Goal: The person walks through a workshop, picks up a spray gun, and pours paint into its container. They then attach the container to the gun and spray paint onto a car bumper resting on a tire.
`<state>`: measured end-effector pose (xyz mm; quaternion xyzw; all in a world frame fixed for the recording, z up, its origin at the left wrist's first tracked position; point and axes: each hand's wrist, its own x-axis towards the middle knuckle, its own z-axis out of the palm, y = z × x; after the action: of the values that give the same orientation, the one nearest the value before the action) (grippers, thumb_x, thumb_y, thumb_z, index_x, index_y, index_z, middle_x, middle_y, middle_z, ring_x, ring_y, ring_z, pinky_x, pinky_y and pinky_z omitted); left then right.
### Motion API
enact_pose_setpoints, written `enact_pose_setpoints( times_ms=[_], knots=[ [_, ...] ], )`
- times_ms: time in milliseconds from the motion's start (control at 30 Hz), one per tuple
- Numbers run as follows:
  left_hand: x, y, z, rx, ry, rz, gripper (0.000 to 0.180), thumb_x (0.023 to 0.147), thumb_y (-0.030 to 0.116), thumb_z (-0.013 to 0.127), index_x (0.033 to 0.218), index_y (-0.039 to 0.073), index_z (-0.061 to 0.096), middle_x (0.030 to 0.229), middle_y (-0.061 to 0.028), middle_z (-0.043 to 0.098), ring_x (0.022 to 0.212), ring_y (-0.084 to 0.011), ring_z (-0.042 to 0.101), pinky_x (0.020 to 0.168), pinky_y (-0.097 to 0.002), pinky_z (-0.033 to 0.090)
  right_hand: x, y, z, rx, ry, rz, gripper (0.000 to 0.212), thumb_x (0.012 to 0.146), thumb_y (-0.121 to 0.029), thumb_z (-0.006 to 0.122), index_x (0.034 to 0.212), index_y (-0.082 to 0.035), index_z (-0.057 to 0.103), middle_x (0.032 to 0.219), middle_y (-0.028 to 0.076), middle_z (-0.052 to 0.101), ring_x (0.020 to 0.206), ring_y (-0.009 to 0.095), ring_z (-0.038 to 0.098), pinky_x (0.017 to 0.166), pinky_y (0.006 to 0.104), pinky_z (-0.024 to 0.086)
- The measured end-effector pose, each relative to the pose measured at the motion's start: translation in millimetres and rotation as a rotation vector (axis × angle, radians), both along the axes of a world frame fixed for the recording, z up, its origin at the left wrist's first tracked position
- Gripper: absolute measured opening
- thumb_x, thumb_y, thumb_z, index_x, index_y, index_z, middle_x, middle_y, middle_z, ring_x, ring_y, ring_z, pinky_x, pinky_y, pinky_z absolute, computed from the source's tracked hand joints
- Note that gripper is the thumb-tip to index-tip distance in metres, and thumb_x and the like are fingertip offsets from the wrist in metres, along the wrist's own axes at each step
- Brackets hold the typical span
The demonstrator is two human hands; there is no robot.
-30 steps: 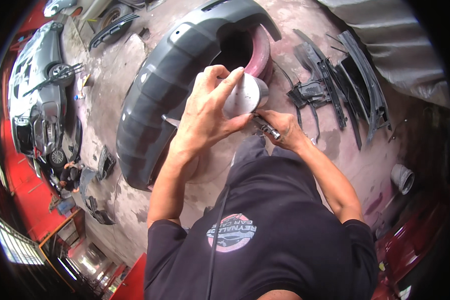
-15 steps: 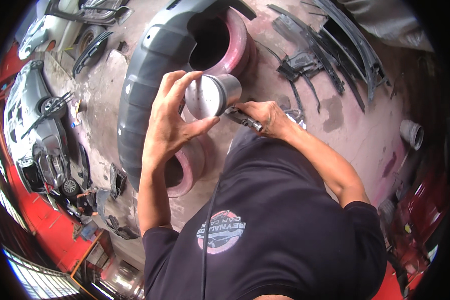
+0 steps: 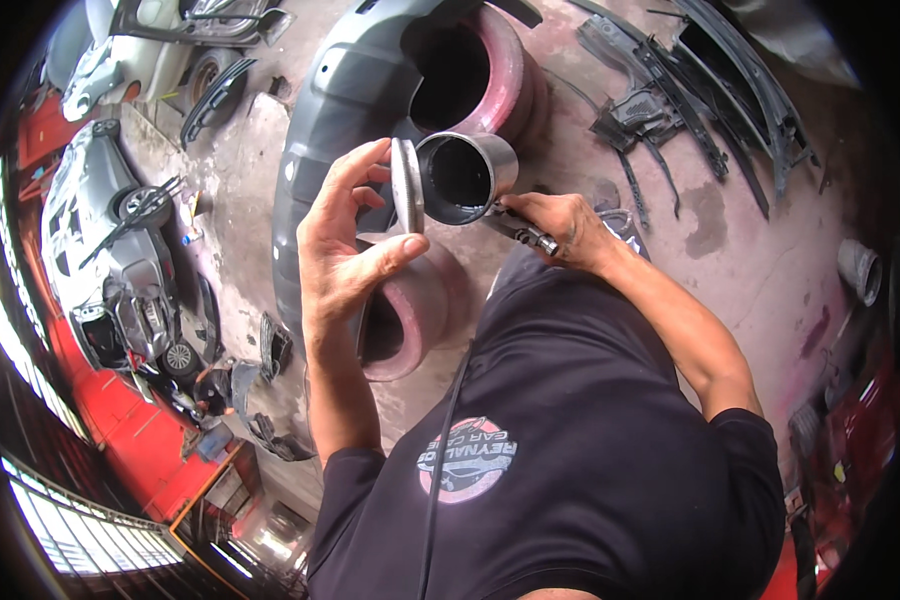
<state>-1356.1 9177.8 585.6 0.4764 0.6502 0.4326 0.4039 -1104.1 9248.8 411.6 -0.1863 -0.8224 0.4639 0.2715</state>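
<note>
My left hand grips a round metal lid by its rim, thumb below and fingers above. The lid is seen nearly edge-on, just left of the mouth of a silver metal cup. Uncovered, the cup shows a dark inside; whether it holds liquid I cannot tell. Beneath it, my right hand is closed around a metal spray gun that appears joined to the cup. The fingers partly hide the gun's body.
A dark grey car bumper rests across tyres coated in pink, one beyond the cup and one nearer. Black trim pieces lie on the floor at right. A damaged grey car stands at left. A dark cord hangs down my shirt.
The lid has come away from the cup and turned edge-on, so the cup's open mouth now shows. My right hand still holds the spray gun. The whole view has shifted slightly.
</note>
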Motion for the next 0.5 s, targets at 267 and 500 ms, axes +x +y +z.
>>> enact_pose_setpoints(
  times_ms=[267, 500],
  knots=[
    [20, 17, 9, 0.043, 0.388, -0.089, 0.083, 0.066, 0.033, 0.097, 0.138, 0.006, 0.066, 0.135, -0.0123, 0.063, 0.119, -0.0244, 0.062, 0.094, -0.0340, 0.048, 0, 4, 1, -0.008, -0.042, -0.006, 0.055, 0.075, 0.001, 0.070, 0.130, -0.001, 0.064, 0.108, 0.017, 0.073, 0.091, 0.038, 0.073, 0.078, 0.0440, 0.060],
    [38, 29, 22, 0.026, 0.708, -0.111, 0.079, 0.067, 0.024, 0.096, 0.138, 0.007, 0.066, 0.133, -0.0153, 0.062, 0.122, -0.0319, 0.062, 0.104, -0.0420, 0.050, 1, 5, 14, -0.038, -0.194, 0.019, 0.075, 0.060, -0.001, 0.081, 0.132, -0.002, 0.062, 0.117, 0.015, 0.071, 0.099, 0.036, 0.072, 0.081, 0.0422, 0.060]
  ],
)
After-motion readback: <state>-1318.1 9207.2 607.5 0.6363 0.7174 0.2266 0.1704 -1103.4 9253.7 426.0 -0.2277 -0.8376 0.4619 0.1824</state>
